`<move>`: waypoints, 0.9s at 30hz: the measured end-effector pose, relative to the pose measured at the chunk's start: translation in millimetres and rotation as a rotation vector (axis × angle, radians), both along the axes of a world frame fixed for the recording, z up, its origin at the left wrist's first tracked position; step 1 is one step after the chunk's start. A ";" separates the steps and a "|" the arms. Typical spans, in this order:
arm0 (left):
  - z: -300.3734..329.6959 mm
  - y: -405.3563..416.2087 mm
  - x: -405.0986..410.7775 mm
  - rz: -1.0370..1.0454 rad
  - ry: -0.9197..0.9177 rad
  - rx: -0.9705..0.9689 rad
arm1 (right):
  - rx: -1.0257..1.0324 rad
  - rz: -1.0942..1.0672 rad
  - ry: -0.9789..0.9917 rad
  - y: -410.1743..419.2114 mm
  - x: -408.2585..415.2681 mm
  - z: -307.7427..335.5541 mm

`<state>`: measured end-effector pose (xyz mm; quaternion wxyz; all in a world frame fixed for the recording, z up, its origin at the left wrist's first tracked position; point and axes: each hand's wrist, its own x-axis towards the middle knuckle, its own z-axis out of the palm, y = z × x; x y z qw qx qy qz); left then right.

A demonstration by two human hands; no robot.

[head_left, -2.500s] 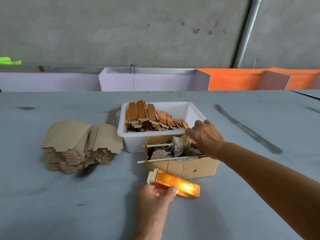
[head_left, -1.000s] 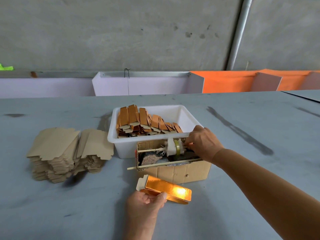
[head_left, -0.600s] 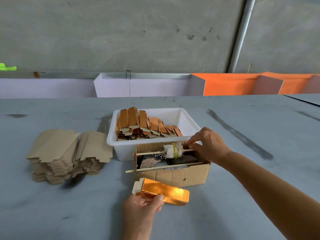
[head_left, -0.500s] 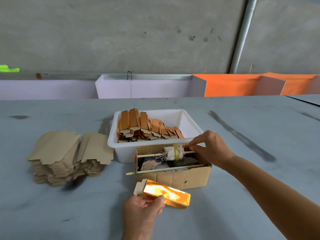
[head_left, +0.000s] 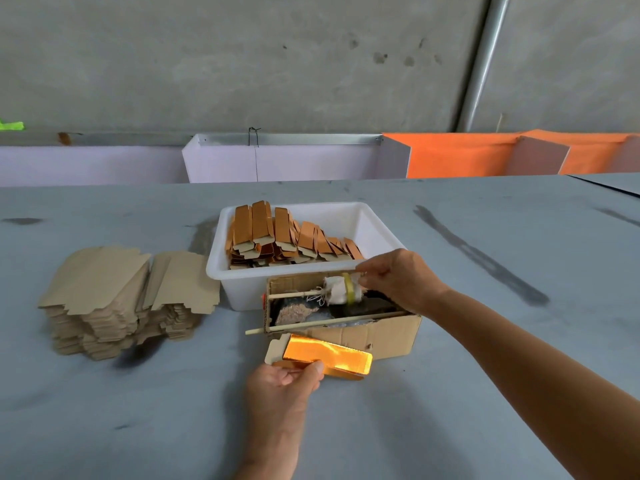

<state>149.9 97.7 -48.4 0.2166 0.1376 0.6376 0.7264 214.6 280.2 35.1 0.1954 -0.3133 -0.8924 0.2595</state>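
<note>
- Gold-foil carton (head_left: 327,356) rested on the grey worktop (head_left: 450,410), just in front of the cardboard box (head_left: 381,337).
- Left hand (head_left: 282,386) pinched its near edge, fingers (head_left: 313,368) curled narrow.
- Right hand (head_left: 398,278) reached over the box, fingertips closed on the cloth-wrapped stick (head_left: 337,291).

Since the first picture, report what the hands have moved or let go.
The right hand has drawn back a little toward the right end of the cardboard box, uncovering more of the white wad on the stick, which it still pinches. Nothing was let go. The left hand still holds the gold box in front of it; the white tub and flat blanks are unmoved.
</note>
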 end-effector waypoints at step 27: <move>-0.6 0.7 0.6 -0.015 0.000 -0.001 | 0.295 -0.055 -0.240 -23.8 0.3 2.1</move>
